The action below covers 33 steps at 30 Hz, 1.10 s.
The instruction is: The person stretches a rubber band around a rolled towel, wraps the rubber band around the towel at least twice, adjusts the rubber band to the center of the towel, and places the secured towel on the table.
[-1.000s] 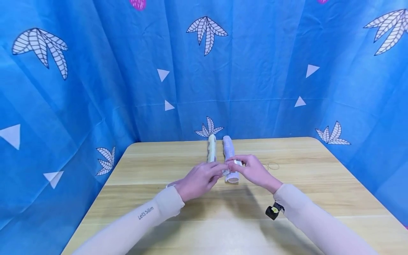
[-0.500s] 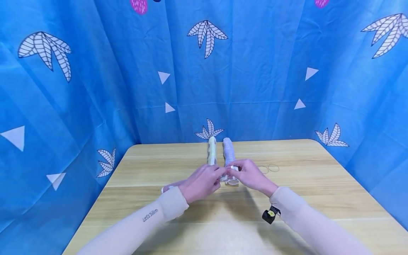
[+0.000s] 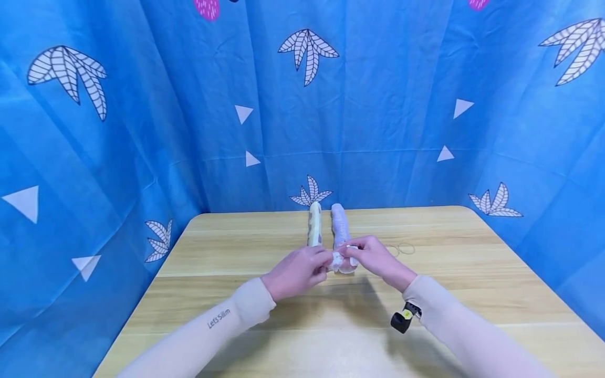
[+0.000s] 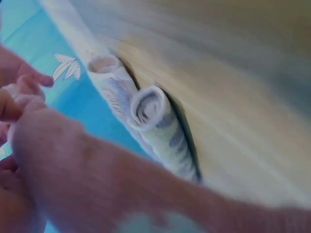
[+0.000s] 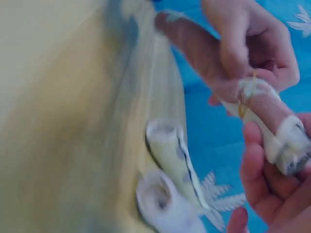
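Observation:
Both hands hold a rolled towel (image 5: pixel 194 48), brownish pink with whitish parts, above the table. My left hand (image 3: pixel 298 270) grips it around its middle, beside a thin tan rubber band (image 5: pixel 241 109) looped around the roll. My right hand (image 3: pixel 378 260) pinches the whitish end, its fingertips close to the left hand's. Just beyond the hands, two more rolled towels lie on the table side by side: a pale green one with grey patches (image 3: pixel 314 223) and a lilac one (image 3: pixel 339 223). Much of the held roll is hidden by the hands in the head view.
Two loose rubber bands (image 3: pixel 406 248) lie on the wooden table (image 3: pixel 236 236), to the right of the rolls. A blue curtain (image 3: pixel 368 105) with leaf prints hangs behind the table and along both sides. A small black device (image 3: pixel 402 321) hangs at the right wrist.
The held roll has turned, and its left end, visible past the left hand before, is now hidden in the head view. Both hands have shifted slightly. The two towels on the table stay put.

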{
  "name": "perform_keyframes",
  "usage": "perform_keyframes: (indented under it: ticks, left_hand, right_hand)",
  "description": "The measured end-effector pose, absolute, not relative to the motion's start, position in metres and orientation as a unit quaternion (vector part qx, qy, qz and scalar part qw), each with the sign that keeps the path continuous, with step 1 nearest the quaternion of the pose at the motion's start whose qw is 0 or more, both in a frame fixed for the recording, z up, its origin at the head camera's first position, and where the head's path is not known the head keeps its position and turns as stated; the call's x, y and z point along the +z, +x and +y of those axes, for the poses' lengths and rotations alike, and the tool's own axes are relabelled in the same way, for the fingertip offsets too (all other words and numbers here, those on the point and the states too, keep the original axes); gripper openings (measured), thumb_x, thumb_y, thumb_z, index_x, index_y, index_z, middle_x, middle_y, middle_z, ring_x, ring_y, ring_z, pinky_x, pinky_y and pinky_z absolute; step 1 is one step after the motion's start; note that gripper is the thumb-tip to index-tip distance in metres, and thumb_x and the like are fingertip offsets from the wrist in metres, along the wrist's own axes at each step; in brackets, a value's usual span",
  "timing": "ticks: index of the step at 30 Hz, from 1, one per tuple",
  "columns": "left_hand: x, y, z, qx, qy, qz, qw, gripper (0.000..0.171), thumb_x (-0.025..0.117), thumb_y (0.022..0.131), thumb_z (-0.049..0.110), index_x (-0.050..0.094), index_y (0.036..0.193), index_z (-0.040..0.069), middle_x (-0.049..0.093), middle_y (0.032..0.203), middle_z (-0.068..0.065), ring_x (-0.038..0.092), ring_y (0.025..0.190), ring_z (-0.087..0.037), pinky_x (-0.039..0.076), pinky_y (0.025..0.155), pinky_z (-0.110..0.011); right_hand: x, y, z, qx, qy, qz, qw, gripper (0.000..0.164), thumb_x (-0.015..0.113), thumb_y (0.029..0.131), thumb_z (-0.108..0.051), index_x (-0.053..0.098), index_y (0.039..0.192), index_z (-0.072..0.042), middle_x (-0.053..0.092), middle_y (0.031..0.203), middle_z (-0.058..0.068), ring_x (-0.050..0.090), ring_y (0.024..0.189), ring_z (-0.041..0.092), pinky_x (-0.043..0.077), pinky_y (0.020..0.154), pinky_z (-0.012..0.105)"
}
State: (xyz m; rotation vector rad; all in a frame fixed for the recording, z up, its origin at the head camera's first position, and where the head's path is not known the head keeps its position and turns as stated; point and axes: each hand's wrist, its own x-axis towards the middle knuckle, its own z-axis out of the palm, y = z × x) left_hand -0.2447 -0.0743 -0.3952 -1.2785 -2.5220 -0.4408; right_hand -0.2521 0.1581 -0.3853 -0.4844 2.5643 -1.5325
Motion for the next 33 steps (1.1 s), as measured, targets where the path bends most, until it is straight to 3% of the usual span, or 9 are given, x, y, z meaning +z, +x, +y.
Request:
perform_keyframes:
  ticks: [4, 6, 9, 11, 15, 21, 27, 30, 33]
  left_hand:
    - [-0.392, -0.25, -0.076, -0.262, -0.391, -0.882, 0.041, 0.019, 0.068, 0.093, 0.012, 0.055, 0.092, 0.025, 0.051, 0.077, 0.009, 0.052, 0.073, -0.009, 0.043, 0.064, -0.021]
    - [-0.389, -0.252, -0.079, -0.316, -0.366, -0.875, -0.013, 0.02, 0.066, 0.094, 0.011, 0.055, 0.093, 0.026, 0.05, 0.077, 0.006, 0.051, 0.074, -0.01, 0.042, 0.062, -0.022]
    - [-0.385, -0.253, -0.083, -0.394, -0.341, -0.849, -0.085, 0.018, 0.064, 0.094, 0.01, 0.056, 0.095, 0.026, 0.051, 0.083, 0.002, 0.051, 0.076, -0.013, 0.043, 0.061, -0.024]
    - [-0.384, -0.254, -0.084, -0.432, -0.331, -0.831, -0.113, 0.016, 0.064, 0.094, 0.01, 0.058, 0.097, 0.024, 0.052, 0.086, 0.0, 0.051, 0.078, -0.015, 0.044, 0.062, -0.025]
    - [-0.384, -0.254, -0.085, -0.464, -0.328, -0.812, -0.132, 0.016, 0.063, 0.093, 0.008, 0.059, 0.1, 0.022, 0.054, 0.091, -0.001, 0.052, 0.081, -0.016, 0.045, 0.065, -0.026]
    - [-0.387, -0.249, -0.083, -0.455, -0.323, -0.825, -0.087, 0.016, 0.069, 0.095, 0.022, 0.058, 0.106, 0.027, 0.059, 0.095, 0.001, 0.055, 0.084, -0.015, 0.049, 0.069, -0.026]
    - [-0.394, -0.245, -0.078, -0.315, -0.365, -0.872, 0.081, 0.022, 0.075, 0.092, 0.026, 0.057, 0.103, 0.027, 0.057, 0.081, 0.01, 0.053, 0.074, -0.008, 0.047, 0.067, -0.024]
    - [-0.398, -0.245, -0.077, -0.238, -0.396, -0.873, 0.158, 0.018, 0.075, 0.092, 0.027, 0.059, 0.101, 0.025, 0.056, 0.077, 0.013, 0.051, 0.071, -0.005, 0.047, 0.072, -0.025]
    - [-0.402, -0.248, -0.078, -0.19, -0.43, -0.858, 0.207, 0.016, 0.073, 0.094, 0.028, 0.063, 0.106, 0.025, 0.065, 0.085, 0.014, 0.059, 0.078, -0.003, 0.05, 0.082, -0.027]
  right_hand:
    - [-0.384, -0.249, 0.166, -0.46, -0.245, 0.853, 0.024, 0.031, 0.064, 0.099, -0.031, 0.072, 0.124, -0.015, 0.073, 0.11, 0.002, 0.06, 0.085, 0.017, 0.05, 0.071, 0.031]
    - [-0.383, -0.246, 0.169, -0.429, -0.309, 0.849, -0.003, 0.032, 0.064, 0.099, -0.032, 0.069, 0.128, -0.021, 0.071, 0.12, -0.002, 0.064, 0.099, 0.019, 0.054, 0.082, 0.037]
    - [-0.383, -0.242, 0.174, -0.378, -0.385, 0.84, -0.052, 0.035, 0.069, 0.096, -0.03, 0.067, 0.13, -0.026, 0.065, 0.134, -0.004, 0.058, 0.125, 0.022, 0.049, 0.101, 0.051]
    - [-0.383, -0.241, 0.175, -0.336, -0.411, 0.843, -0.084, 0.039, 0.074, 0.092, -0.028, 0.067, 0.13, -0.03, 0.064, 0.135, -0.005, 0.055, 0.13, 0.023, 0.045, 0.105, 0.055]
    - [-0.383, -0.242, 0.173, -0.281, -0.429, 0.848, -0.135, 0.043, 0.079, 0.088, -0.02, 0.068, 0.128, -0.03, 0.067, 0.129, -0.008, 0.058, 0.126, 0.02, 0.043, 0.107, 0.054]
    - [-0.386, -0.241, 0.169, -0.289, -0.396, 0.856, -0.166, 0.034, 0.076, 0.09, -0.02, 0.071, 0.122, -0.028, 0.071, 0.121, -0.009, 0.062, 0.118, 0.02, 0.044, 0.097, 0.049]
    - [-0.386, -0.243, 0.166, -0.327, -0.373, 0.853, -0.165, 0.03, 0.075, 0.091, -0.02, 0.073, 0.12, -0.024, 0.073, 0.119, -0.008, 0.066, 0.115, 0.019, 0.045, 0.094, 0.045]
    - [-0.387, -0.244, 0.165, -0.339, -0.364, 0.853, -0.159, 0.029, 0.075, 0.09, -0.02, 0.073, 0.119, -0.022, 0.073, 0.117, -0.01, 0.067, 0.114, 0.016, 0.045, 0.093, 0.043]
    - [-0.388, -0.244, 0.164, -0.346, -0.349, 0.856, -0.158, 0.027, 0.076, 0.089, -0.02, 0.075, 0.117, -0.021, 0.074, 0.115, -0.008, 0.069, 0.111, 0.015, 0.045, 0.091, 0.042]
